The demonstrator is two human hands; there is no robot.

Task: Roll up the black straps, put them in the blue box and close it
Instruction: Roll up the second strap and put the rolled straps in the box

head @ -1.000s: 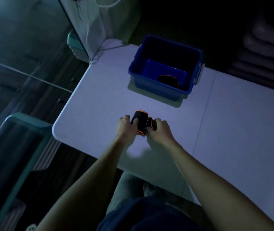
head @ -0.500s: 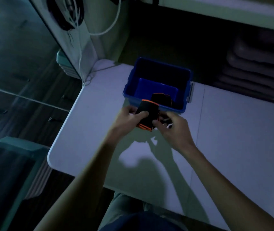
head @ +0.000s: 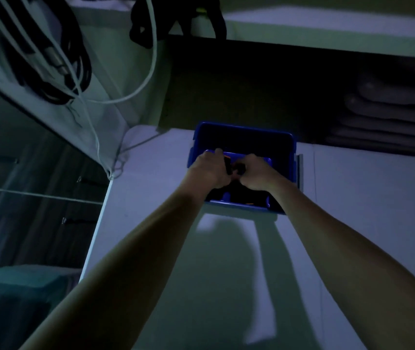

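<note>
Black rolled strap (head: 229, 165): we are holding it tight with left hand (head: 210, 170) and right hand (head: 255, 174) inside the blue box (head: 243, 130). Closing the box is left.

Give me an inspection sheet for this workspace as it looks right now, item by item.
Surface: white table, dim light, arm shadows across it.
Job's things: blue box open; rolled black strap with orange edge held over its opening.
Clutter: nothing seen on the table.
Grippers: left hand and right hand both grip the strap.
Cables: white cable and black cables hang at upper left.
Surroundings: teal bin lower left.
</note>
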